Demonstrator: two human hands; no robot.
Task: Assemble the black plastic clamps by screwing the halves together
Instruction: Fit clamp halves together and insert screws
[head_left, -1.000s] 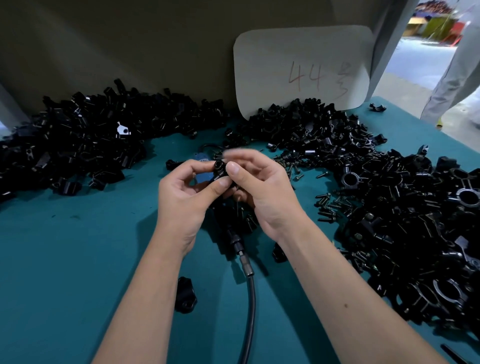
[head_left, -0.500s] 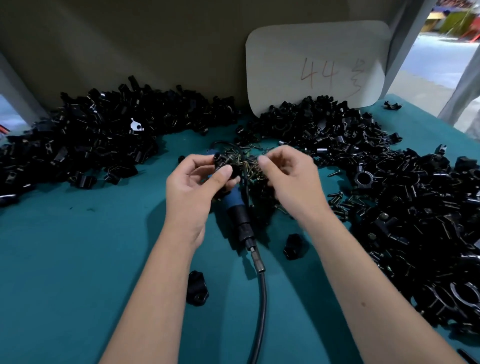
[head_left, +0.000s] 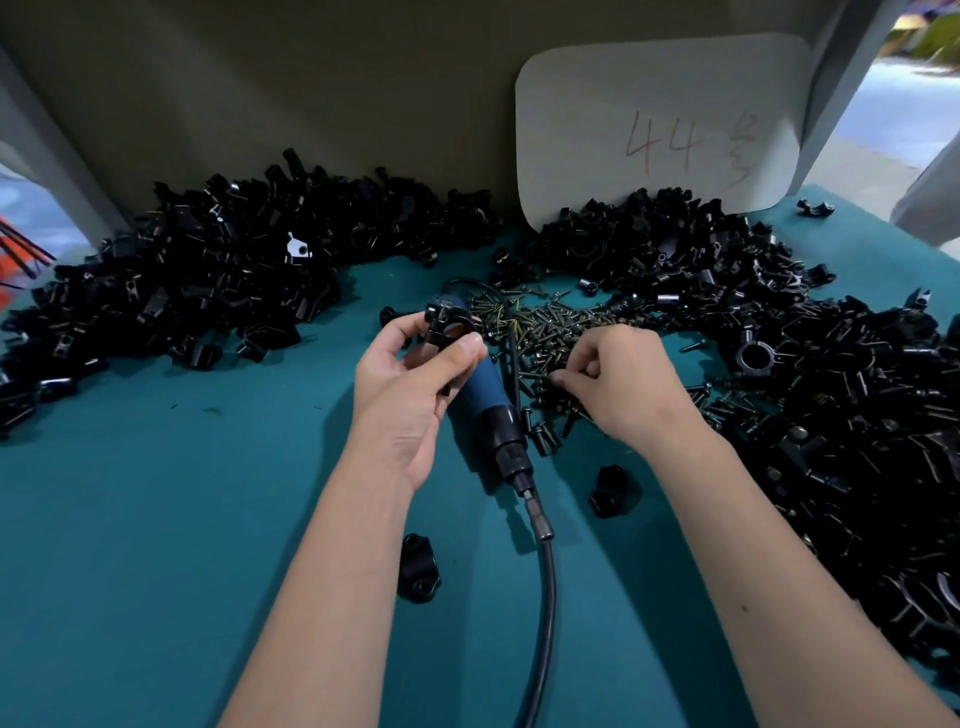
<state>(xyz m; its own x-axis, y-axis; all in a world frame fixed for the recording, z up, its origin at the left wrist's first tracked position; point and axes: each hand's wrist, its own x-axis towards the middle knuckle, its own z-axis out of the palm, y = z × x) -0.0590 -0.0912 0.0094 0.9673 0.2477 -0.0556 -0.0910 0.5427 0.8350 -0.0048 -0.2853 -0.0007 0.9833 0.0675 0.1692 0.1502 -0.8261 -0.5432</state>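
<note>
Head view. Your left hand (head_left: 410, 395) held one black clamp (head_left: 445, 328) raised above the teal worktop (head_left: 156, 519), thumb and forefinger curled round it. This grip was closed on the part and kept its screw holes turned up toward you, probably so a screw could go in without re-seating the halves.

Your right hand (head_left: 621, 387) was down in the loose screw pile (head_left: 550, 332) just right of centre, fingertips (head_left: 558, 381) drawn together on the screws. Whether one screw was actually pinched could not be told; the fingers hid it.

The blue-handled power screwdriver (head_left: 485, 395) lay on the worktop between your hands, its hose (head_left: 543, 597) trailing toward you. It sat close by the screws and partly under the left hand, likely parked there for a short reach.

Unassembled clamp halves were heaped in a left pile (head_left: 208, 291) and a right pile (head_left: 831, 389), flanking the work area. Two single clamp pieces (head_left: 418, 569) lay near the hose. A white card (head_left: 660, 130) marked 44 leaned on the back wall.

Judgement: step in hand was fetching a screw; driving not yet begun.
</note>
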